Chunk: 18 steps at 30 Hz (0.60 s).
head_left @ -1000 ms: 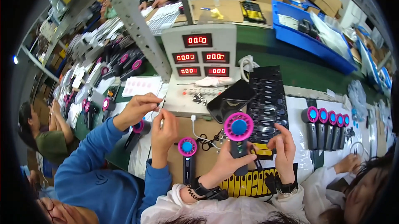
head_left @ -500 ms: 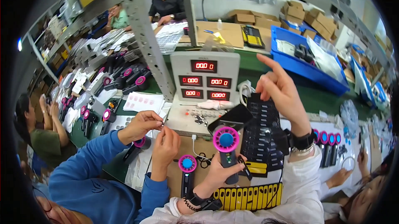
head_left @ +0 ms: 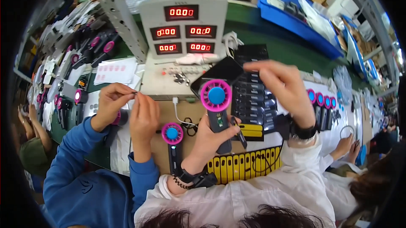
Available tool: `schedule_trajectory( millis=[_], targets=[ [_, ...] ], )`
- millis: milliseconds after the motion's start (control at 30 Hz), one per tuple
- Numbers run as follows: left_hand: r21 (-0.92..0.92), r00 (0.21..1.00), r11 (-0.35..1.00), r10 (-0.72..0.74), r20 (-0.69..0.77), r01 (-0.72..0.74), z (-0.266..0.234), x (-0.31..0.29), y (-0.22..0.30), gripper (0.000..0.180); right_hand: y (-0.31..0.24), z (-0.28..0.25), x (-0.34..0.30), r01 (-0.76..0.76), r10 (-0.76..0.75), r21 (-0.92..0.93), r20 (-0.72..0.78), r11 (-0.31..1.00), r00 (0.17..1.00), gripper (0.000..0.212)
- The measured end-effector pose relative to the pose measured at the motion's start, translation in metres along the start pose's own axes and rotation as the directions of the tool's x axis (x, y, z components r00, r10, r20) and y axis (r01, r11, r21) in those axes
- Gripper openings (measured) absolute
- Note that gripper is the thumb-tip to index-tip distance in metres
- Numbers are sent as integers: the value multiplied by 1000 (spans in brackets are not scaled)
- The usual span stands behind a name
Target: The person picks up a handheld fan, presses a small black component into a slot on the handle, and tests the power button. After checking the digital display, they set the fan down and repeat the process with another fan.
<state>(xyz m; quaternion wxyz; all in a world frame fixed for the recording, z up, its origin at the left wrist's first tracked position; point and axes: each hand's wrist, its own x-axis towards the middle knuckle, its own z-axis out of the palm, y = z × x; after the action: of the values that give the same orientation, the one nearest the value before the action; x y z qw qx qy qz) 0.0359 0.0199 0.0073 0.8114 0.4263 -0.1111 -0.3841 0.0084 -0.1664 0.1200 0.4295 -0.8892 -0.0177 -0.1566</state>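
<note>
Beyond a row of flat, slotted yellow pieces (head_left: pixel 237 164) lies the fan (head_left: pixel 218 114), smooth dark handle below a slatted pink ring and round blue hub, its face toward the camera and its long axis running head-away from the wearer. The left hand (head_left: pixel 211 138) clamps that handle; farther off, the right hand (head_left: pixel 285 86) reaches leftward, forefinger straight, others curled, grip impossible to tell, near a glossy black phone (head_left: pixel 222 71)
</note>
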Motion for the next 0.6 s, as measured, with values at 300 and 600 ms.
schedule_trajectory(
  millis=[300,600],
  targets=[
    [242,996,966,-90,-11,90,26,2,-24,49,11,33,-99,-12,-2,-123,-111,992,994,32],
    [319,993,943,-115,39,97,39,-1,-33,52,26,29,-118,-58,51,-99,-79,993,996,34]
  ],
)
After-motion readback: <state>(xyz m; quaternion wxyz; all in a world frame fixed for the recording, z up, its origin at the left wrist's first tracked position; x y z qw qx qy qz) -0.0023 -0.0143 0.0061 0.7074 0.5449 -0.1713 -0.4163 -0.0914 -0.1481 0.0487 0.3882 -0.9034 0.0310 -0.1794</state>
